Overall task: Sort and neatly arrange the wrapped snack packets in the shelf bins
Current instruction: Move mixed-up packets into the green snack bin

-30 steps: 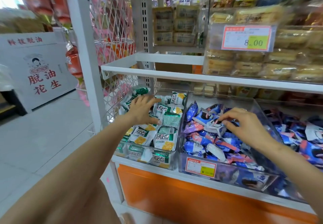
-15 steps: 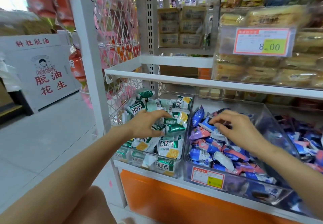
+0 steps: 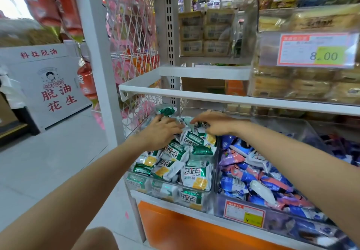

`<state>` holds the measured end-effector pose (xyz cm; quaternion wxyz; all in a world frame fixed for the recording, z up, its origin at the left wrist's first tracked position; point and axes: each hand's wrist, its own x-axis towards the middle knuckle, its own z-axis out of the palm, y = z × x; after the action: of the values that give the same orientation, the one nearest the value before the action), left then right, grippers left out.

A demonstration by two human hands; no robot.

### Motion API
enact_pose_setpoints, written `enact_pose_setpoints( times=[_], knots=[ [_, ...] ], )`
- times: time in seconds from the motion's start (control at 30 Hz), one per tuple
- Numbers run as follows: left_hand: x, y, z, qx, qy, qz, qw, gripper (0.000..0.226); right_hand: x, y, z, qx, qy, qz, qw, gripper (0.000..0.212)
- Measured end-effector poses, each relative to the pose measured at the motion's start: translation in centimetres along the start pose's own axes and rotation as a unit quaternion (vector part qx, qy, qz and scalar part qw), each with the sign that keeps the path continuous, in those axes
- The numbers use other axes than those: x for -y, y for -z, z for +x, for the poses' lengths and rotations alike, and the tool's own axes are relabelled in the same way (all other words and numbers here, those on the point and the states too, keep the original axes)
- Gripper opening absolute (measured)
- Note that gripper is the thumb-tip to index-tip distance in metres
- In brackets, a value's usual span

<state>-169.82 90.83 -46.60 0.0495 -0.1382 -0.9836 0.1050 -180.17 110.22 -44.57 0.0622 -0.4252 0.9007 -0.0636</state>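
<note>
Green-and-white snack packets [image 3: 191,173] fill the clear left bin [image 3: 136,181]. Blue, pink and white packets [image 3: 253,173] fill the clear bin [image 3: 219,201] to its right. Both hands are over the back of the left bin. My left hand [image 3: 161,131] lies with straight fingers on the green packets at the rear left. My right hand [image 3: 214,123] reaches in from the right, and its fingertips and thumb pinch a green-and-white packet [image 3: 195,130] showing a barcode. One green packet [image 3: 165,110] sits high on the pile behind my left hand.
A white shelf board [image 3: 194,93] hangs just above the bins. A white upright post [image 3: 95,64] and wire mesh [image 3: 132,45] close the left side. Wrapped cakes with an 8.00 price tag [image 3: 315,50] sit above right. An orange panel [image 3: 185,228] lies below.
My right hand left the blue-packet bin and crossed left over the back of the green-packet bin. My left hand slid further back on the green pile. The camera moved closer.
</note>
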Motion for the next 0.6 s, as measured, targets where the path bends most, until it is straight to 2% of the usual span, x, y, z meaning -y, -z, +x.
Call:
enact_pose_setpoints(
  times=[0.1,0.2,0.37,0.5,0.6],
  knots=[
    [0.0,0.4,0.1,0.003,0.01,0.08,0.997,0.044,0.2,0.1,1.8,0.005,-0.004,0.011,1.0,0.063],
    [-0.7,-0.3,-0.1,-0.022,0.066,0.097,0.993,0.05,0.4,-0.2,3.6,-0.023,-0.01,-0.006,1.0,0.056],
    [-1.1,-1.3,-0.6,-0.054,0.191,0.038,0.979,0.062,0.4,-0.5,4.7,-0.026,-0.047,-0.013,0.998,0.06],
    [-1.0,-1.0,-0.9,-0.08,0.23,0.002,0.97,0.074,0.1,0.0,4.5,-0.007,-0.046,0.081,0.996,0.033],
    [-0.7,-0.7,-1.6,-0.092,0.258,-0.048,0.961,0.081,0.4,-0.8,4.5,-0.026,-0.047,0.149,0.987,0.048]
  ],
)
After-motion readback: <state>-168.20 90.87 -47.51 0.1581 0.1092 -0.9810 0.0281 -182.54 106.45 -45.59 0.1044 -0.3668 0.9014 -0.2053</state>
